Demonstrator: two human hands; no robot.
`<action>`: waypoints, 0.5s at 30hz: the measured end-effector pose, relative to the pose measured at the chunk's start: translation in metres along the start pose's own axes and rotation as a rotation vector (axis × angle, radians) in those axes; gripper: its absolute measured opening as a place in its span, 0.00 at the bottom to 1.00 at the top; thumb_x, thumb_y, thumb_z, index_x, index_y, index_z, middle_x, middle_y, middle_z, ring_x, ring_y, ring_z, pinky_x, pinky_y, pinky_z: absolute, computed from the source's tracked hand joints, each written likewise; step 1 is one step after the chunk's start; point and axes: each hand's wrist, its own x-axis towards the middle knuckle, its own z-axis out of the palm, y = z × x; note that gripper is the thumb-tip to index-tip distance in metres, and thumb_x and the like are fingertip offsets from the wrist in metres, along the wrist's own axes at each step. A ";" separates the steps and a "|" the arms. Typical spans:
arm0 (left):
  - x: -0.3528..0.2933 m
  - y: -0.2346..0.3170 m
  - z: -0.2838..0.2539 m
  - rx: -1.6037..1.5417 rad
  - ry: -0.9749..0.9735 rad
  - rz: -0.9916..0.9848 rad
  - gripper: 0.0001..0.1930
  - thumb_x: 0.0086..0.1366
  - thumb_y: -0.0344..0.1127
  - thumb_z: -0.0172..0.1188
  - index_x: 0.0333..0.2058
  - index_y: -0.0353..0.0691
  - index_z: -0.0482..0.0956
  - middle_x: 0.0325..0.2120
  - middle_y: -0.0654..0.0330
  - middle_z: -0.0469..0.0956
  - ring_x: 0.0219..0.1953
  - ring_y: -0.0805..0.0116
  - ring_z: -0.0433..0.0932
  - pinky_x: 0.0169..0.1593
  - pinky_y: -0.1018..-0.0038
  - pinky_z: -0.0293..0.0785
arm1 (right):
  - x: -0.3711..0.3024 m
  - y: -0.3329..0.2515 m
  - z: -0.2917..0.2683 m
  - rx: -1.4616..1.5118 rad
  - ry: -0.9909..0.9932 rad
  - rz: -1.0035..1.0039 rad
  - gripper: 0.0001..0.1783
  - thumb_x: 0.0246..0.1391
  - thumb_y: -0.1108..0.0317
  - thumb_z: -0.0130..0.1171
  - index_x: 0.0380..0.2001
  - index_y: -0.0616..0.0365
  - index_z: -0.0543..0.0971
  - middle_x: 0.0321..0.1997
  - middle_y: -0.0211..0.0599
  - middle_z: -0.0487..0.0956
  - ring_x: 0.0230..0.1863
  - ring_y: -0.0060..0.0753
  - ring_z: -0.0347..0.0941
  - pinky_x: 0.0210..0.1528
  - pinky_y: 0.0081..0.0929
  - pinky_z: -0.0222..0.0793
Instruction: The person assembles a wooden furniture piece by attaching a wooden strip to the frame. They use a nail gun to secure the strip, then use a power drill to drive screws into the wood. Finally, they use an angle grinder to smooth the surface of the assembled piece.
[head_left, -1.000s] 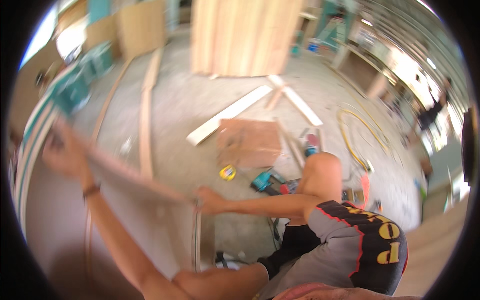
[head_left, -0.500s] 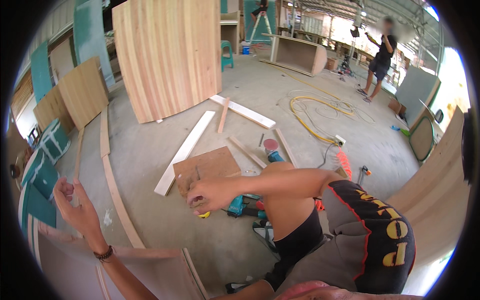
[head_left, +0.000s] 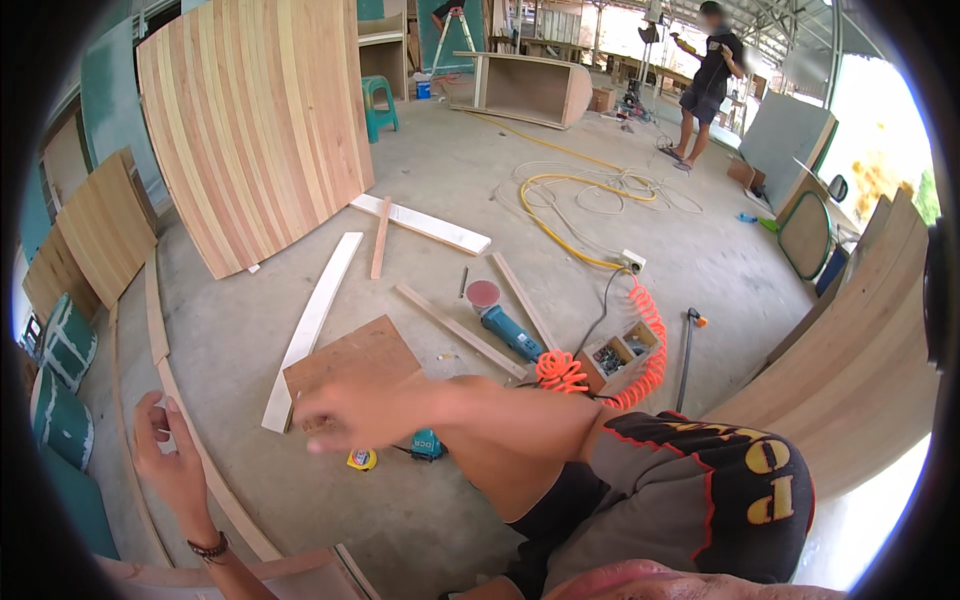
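Note:
My left hand (head_left: 170, 450) is raised at the left, palm inward, its fingers loosely curved and apart with nothing between them. Beneath it run long thin wood strips (head_left: 190, 440) on the floor. My right hand (head_left: 355, 412) reaches across in front of me over the near edge of a brown square board (head_left: 355, 362). Motion smears its fingers, so whether they hold anything does not show. Just below that hand lie a yellow tape measure (head_left: 362, 459) and a teal power tool (head_left: 427, 444), the latter partly hidden by my forearm.
A sander (head_left: 508, 328), a wooden box of small hardware (head_left: 622, 352) and a coiled orange hose (head_left: 655, 350) lie right of centre. White boards (head_left: 318, 325) and a large upright panel (head_left: 255, 130) stand or lie ahead. A cabinet edge (head_left: 250, 575) is near. Another person (head_left: 710, 85) stands far right.
The view has shifted rightward, bringing the hardware box and more of the hose into sight. My right hand has moved left relative to the board and blurs; my left hand's fingers stay curved.

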 end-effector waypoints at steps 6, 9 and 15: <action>0.011 0.001 0.023 -0.116 0.039 -0.074 0.07 0.70 0.30 0.61 0.44 0.36 0.81 0.21 0.64 0.71 0.24 0.76 0.69 0.28 0.77 0.67 | -0.062 0.099 -0.010 0.450 0.397 0.443 0.24 0.61 0.50 0.62 0.45 0.62 0.83 0.34 0.42 0.82 0.37 0.29 0.77 0.41 0.32 0.72; 0.022 0.008 0.038 -0.244 0.083 -0.097 0.07 0.70 0.30 0.62 0.43 0.36 0.81 0.22 0.65 0.71 0.25 0.78 0.68 0.28 0.78 0.67 | -0.189 0.232 0.070 0.057 0.486 0.671 0.17 0.59 0.59 0.63 0.39 0.64 0.83 0.34 0.48 0.83 0.38 0.34 0.78 0.43 0.38 0.73; 0.048 0.017 -0.030 -0.337 0.351 -0.140 0.13 0.74 0.41 0.58 0.46 0.37 0.80 0.29 0.64 0.73 0.33 0.76 0.71 0.41 0.73 0.71 | -0.372 0.253 0.174 0.099 0.462 0.959 0.21 0.55 0.54 0.67 0.44 0.59 0.82 0.41 0.46 0.83 0.41 0.44 0.81 0.42 0.41 0.74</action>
